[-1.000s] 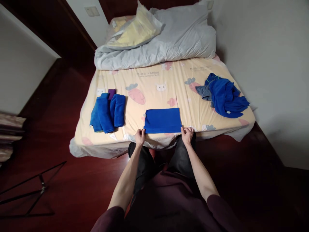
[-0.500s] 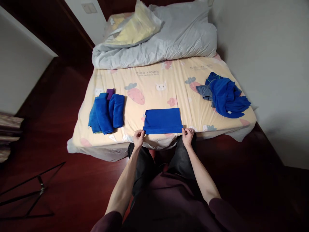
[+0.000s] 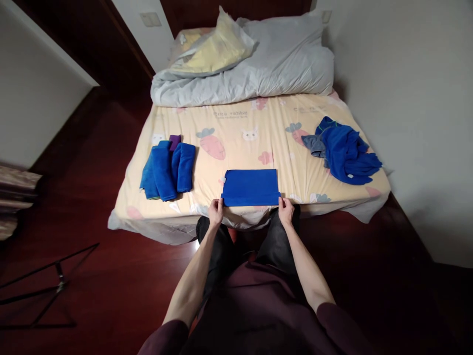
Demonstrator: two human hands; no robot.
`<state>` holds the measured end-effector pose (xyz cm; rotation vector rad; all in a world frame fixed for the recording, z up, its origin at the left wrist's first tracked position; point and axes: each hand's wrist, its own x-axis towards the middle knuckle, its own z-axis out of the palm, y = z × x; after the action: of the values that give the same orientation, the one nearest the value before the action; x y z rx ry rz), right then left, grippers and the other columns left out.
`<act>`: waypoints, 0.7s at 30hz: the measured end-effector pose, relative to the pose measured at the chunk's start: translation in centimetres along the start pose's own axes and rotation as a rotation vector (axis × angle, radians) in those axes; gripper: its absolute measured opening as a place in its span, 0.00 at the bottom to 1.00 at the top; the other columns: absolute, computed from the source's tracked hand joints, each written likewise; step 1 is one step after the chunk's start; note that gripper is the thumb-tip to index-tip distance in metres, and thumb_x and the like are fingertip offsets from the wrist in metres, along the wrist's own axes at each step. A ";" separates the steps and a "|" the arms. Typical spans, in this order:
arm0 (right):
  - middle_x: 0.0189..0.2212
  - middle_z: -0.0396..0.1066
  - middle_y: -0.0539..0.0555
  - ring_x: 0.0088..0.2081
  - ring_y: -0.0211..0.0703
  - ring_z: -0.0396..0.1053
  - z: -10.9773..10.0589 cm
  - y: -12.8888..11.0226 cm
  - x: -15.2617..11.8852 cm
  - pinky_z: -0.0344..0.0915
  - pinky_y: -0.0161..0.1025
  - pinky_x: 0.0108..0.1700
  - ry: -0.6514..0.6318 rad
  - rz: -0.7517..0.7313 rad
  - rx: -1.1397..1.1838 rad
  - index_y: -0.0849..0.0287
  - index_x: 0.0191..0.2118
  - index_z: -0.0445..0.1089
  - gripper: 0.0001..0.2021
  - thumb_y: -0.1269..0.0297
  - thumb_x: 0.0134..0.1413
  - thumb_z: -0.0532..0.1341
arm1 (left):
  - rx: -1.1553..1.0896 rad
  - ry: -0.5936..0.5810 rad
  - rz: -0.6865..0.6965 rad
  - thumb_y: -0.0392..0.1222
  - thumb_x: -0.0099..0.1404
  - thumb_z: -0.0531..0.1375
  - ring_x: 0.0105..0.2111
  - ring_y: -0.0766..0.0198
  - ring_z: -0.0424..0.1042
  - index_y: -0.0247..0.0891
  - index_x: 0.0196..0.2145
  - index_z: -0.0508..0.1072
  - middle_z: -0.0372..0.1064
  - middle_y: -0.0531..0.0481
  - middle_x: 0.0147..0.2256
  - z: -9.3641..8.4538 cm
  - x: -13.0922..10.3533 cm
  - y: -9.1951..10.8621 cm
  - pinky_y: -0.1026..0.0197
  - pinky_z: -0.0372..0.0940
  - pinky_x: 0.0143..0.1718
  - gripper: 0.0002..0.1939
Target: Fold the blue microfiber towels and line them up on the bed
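Observation:
A blue towel (image 3: pixel 251 186) lies flat at the near edge of the bed, its front strip folded over. My left hand (image 3: pixel 216 212) pinches the towel's near left corner. At the near right corner, my right hand (image 3: pixel 286 211) grips it between thumb and fingers. A small white tag shows on the towel's left side. To the left lie several folded blue towels (image 3: pixel 162 170), with a purple one (image 3: pixel 175 142) partly behind them. A loose heap of blue cloths (image 3: pixel 349 153) with a grey one (image 3: pixel 315 145) sits on the right.
The bed (image 3: pixel 236 143) has a yellow sheet with carrot prints. A grey quilt (image 3: pixel 288 59) and a yellow pillow (image 3: pixel 218 52) are piled at its far end. A black metal stand (image 3: pixel 59 286) is on the floor at left.
The view has shifted slightly, so the bed sits a little lower and further right in the picture. Both hands keep hold of the towel's near corners; its folded strip looks flatter.

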<state>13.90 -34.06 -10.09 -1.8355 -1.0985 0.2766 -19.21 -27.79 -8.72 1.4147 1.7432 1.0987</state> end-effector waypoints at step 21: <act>0.25 0.69 0.53 0.28 0.43 0.65 -1.2 -0.3 -0.6 0.61 0.38 0.36 0.006 -0.046 -0.100 0.55 0.25 0.69 0.29 0.38 0.67 0.52 | 0.099 0.029 0.063 0.64 0.66 0.57 0.33 0.55 0.72 0.42 0.28 0.72 0.72 0.44 0.32 -0.6 0.5 -1.2 0.52 0.69 0.42 0.23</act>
<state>14.07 -35.21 -9.41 -1.8946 -1.1670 0.1920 -20.38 -27.50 -9.48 1.5300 1.8066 1.0844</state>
